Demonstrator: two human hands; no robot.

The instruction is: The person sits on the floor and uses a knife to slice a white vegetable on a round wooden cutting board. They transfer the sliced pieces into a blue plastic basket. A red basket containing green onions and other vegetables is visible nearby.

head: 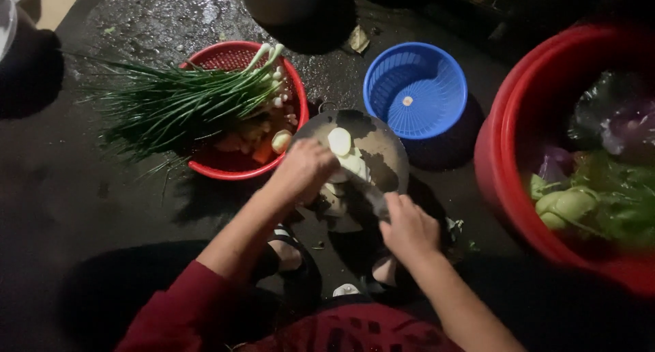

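The person squats on a wet, dark floor over a round wooden chopping board (382, 157). The left hand (303, 169) is curled down onto pale vegetable slices (344, 154) on the near left of the board, fingers pressed together on them. The right hand (409, 226) is closed around the handle of a knife (372, 192), whose blade runs up and left toward that hand. The main risk, as I judge it, is a cut: the blade lies just beside the left fingertips, the light is poor, and the slices look slick. The board could also slide on the wet floor and throw the stroke off. Slices near the far edge could roll off toward the blue colander (415, 89). The red basket (235, 106) of spring onions (177, 103) sits far left, touching the board's rim; a nudge could tip it.
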